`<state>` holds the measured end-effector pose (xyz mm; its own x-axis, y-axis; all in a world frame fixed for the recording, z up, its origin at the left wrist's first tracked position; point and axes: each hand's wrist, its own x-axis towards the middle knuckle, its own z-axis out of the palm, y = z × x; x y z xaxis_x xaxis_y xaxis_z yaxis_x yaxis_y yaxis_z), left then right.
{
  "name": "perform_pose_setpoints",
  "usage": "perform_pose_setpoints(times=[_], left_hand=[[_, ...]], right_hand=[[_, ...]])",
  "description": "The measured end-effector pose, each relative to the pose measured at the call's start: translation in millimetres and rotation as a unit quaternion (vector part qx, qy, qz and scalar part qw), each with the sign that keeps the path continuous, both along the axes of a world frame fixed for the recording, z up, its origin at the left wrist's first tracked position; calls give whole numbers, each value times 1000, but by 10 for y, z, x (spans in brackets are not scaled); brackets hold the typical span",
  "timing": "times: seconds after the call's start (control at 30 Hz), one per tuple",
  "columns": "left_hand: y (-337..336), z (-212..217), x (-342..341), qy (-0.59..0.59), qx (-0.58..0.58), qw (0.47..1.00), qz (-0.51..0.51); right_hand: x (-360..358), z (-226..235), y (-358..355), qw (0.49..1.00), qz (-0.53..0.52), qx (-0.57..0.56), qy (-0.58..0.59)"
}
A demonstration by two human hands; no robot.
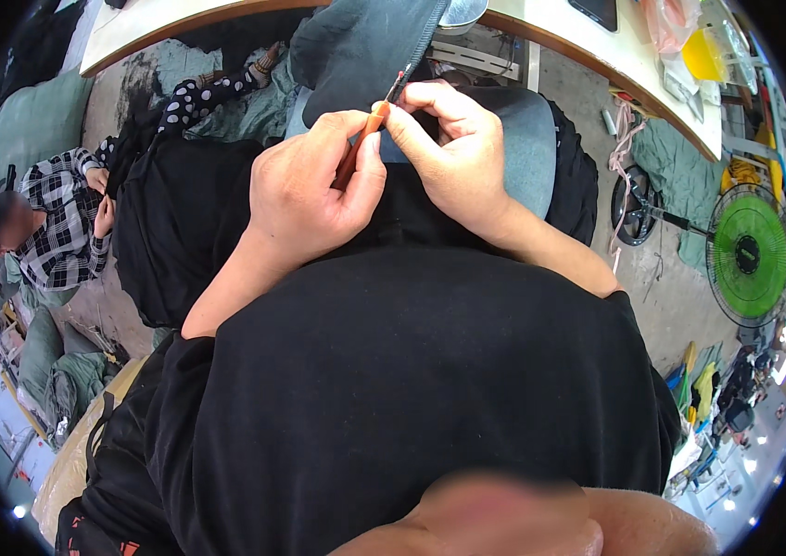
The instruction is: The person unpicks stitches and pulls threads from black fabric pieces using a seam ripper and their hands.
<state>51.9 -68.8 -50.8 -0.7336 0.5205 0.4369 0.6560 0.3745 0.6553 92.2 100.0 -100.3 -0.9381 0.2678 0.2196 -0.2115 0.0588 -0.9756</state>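
Observation:
My left hand point(308, 181) is closed round the orange-brown handle of a seam ripper point(374, 120). Its thin tip, with a small red dot, points up along the edge of a dark grey garment point(347, 60). A zipper point(427, 39) runs down that garment to my fingers. With thumb and bent fingers, my right hand point(456, 153) pinches the garment's zipper end close to the tip. Both hands are nearly touching above my lap. Exactly where the tip meets the cloth is too small to tell.
A pale table point(541, 26) curves across the far side, with a phone point(595, 11) and plastic bags point(676, 28) on it. To the right stands a green fan point(750, 255). At the left a person in a checked shirt point(64, 218) sits handling black cloth.

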Motion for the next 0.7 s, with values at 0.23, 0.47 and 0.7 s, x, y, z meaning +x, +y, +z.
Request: perform_pose_setpoints(times=[0.23, 0.47, 0.7], left_hand=[[41, 8, -24, -4, 13, 1000, 7], [106, 7, -70, -6, 26, 1000, 14], [162, 23, -92, -33, 26, 999, 18]], right_hand=[[-2, 9, -5, 1000, -4, 19, 18], [-21, -10, -1, 999, -14, 39, 33], [-29, -37, -16, 998, -20, 40, 35]])
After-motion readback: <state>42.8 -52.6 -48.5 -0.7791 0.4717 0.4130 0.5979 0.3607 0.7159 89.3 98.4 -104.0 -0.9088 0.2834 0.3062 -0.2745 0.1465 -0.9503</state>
